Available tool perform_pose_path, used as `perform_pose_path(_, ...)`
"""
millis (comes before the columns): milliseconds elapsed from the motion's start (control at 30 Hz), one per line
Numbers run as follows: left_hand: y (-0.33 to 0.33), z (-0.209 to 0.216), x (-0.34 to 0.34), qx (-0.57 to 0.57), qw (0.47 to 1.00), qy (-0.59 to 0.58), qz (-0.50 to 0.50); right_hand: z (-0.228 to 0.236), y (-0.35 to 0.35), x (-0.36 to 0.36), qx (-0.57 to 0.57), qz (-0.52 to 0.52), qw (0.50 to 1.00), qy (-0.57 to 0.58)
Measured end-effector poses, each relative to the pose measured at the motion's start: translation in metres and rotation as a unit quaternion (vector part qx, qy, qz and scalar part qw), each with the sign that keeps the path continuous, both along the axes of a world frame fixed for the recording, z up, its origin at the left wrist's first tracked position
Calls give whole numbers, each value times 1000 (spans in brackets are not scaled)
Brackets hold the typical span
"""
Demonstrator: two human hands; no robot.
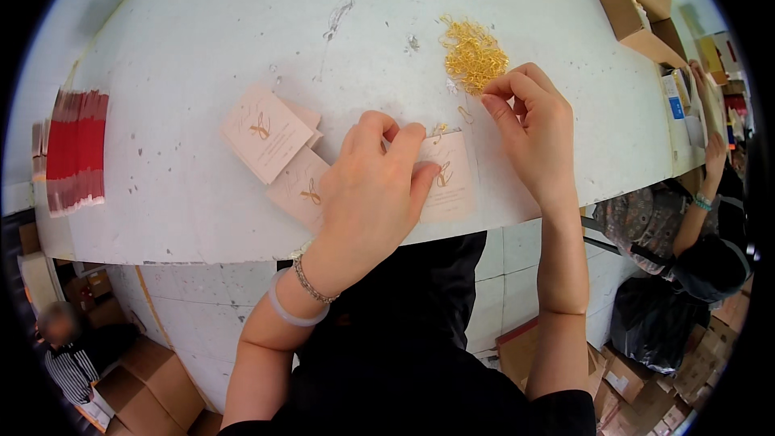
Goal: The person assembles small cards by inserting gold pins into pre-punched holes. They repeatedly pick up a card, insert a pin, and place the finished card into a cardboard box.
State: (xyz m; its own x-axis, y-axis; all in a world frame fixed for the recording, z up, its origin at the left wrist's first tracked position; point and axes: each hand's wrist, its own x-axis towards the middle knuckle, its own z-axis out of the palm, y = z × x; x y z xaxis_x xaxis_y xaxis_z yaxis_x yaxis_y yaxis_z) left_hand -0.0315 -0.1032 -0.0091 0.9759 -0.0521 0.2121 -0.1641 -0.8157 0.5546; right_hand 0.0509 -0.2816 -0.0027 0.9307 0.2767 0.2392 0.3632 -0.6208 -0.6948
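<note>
My left hand [371, 190] is closed at the left edge of a pale pink printed card [450, 190], its thumb lying on the card. Small gold safety pins [440, 131] show at that card's top edge. My right hand [534, 125] pinches thumb and forefinger together beside a heap of gold safety pins [475, 55]; whatever is between those fingertips is too small to make out. One loose gold safety pin [466, 115] lies between the heap and the card. Left of my left hand is a stack of matching cards [266, 133], with another card [300, 190] partly beneath it.
Red bundled strips [77, 149] lie at the table's left end. An open cardboard box [642, 20] stands at the far right. A co-worker [702, 250] sits at the right; another person [69, 347] is at lower left among cartons [153, 387].
</note>
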Motion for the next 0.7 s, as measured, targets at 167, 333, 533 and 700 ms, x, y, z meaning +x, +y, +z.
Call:
perform_pose_path(167,0,-2,0,-7,1000,-10,-1,-11,6,-8,-83,-1,997,-7)
perform_pose_path(333,1,-1,0,-13,1000,-17,-13,-17,12,-13,-104,-18,993,-57)
perform_pose_path(533,5,0,-8,-190,979,-78,-18,21,21,-52,48,43,998,21)
perform_pose_path(700,24,22,-27,-271,961,-37,-42,34,34,-73,194,115,966,123)
